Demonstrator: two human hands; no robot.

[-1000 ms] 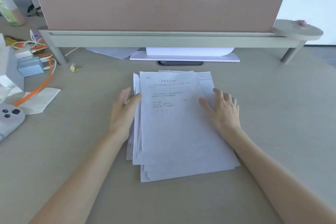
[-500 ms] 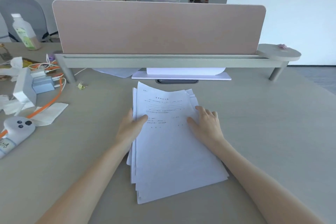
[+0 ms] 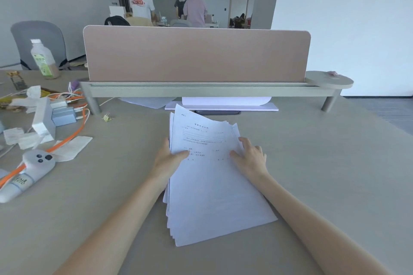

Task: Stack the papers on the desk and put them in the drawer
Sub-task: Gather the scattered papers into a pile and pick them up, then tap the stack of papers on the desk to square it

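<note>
A loose stack of white printed papers (image 3: 210, 190) lies in the middle of the beige desk (image 3: 324, 174), its edges fanned out and its far end lifted off the surface. My left hand (image 3: 168, 157) grips the stack's left edge, thumb on the top sheet and fingers underneath. My right hand (image 3: 251, 158) holds the right edge, thumb on top and fingers curled around the side. More white sheets (image 3: 225, 102) lie under the raised shelf behind the stack. No drawer is in view.
A pink divider panel (image 3: 196, 53) on a raised shelf (image 3: 201, 90) bounds the desk's far side. At the left lie a white controller (image 3: 33, 163), orange cables (image 3: 67, 138), chargers, paper scraps and a bottle (image 3: 43, 59). People stand in the far background.
The view has tilted upward, showing the room beyond the divider. Both hands have closed in on the stack's sides and its far end has risen off the desk.
</note>
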